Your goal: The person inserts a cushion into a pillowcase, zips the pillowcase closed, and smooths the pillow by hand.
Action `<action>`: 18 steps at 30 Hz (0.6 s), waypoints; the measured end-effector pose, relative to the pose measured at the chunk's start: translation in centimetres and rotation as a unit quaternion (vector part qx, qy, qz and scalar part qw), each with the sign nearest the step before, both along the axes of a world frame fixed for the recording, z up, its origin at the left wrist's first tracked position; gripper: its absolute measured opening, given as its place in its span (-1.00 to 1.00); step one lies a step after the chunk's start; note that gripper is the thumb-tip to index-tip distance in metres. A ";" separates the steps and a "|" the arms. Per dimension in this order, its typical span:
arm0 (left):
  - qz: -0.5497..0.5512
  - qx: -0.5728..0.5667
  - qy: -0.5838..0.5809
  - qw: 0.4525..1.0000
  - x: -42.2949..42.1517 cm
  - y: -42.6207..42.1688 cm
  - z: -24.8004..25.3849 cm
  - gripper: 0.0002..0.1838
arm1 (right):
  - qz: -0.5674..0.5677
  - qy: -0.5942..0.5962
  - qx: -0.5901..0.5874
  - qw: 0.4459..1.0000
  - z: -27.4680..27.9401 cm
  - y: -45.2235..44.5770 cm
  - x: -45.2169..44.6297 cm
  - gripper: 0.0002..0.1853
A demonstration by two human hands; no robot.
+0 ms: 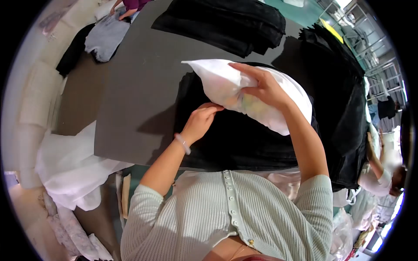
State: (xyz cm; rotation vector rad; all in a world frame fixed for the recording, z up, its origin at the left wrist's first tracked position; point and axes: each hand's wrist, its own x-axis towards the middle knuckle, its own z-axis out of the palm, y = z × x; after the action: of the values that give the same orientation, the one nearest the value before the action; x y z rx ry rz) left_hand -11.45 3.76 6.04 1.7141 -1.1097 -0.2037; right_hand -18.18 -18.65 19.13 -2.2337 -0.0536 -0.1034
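A thin white bag (265, 115), with faint coloured patches showing through it, is held raised over a stack of black fabric (244, 139). My right hand (265, 87) grips it from above, thumb and fingers pressing a fold together. At the bag's lower left edge, my left hand (202, 119) has its fingertips pinched together. Whether they hold the bag's edge or the black fabric under it, I cannot tell. A pale bracelet (183, 144) circles my left wrist.
Folded black fabric (222, 24) lies at the far side of the grey table (130, 100). More black fabric (335, 95) hangs on the right. White cloth (72, 161) drapes at the left corner. One person (130, 6) handles grey fabric (106, 37); another person (379, 169) is at right.
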 end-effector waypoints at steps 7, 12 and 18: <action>-0.028 0.145 -0.243 0.959 -0.9 -5.8 -4.4 -0.68 | -0.014 -0.007 0.036 0.999 -0.3 -0.9 0.2 -0.27; -0.101 0.322 -0.230 0.913 0.5 -6.0 -2.6 -0.69 | -0.006 -0.033 -0.040 0.999 -1.2 -0.8 -0.3 -0.28; -0.063 0.177 -0.312 0.931 2.1 0.9 2.5 -0.59 | 0.041 -0.059 -0.095 0.993 -4.1 -2.0 -2.9 -0.28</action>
State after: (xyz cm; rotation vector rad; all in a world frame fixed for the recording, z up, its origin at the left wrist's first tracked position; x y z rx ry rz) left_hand -9.34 4.71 8.53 2.1011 -1.7336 0.0825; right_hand -21.12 -20.69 15.04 -2.4091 -0.2288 -0.1930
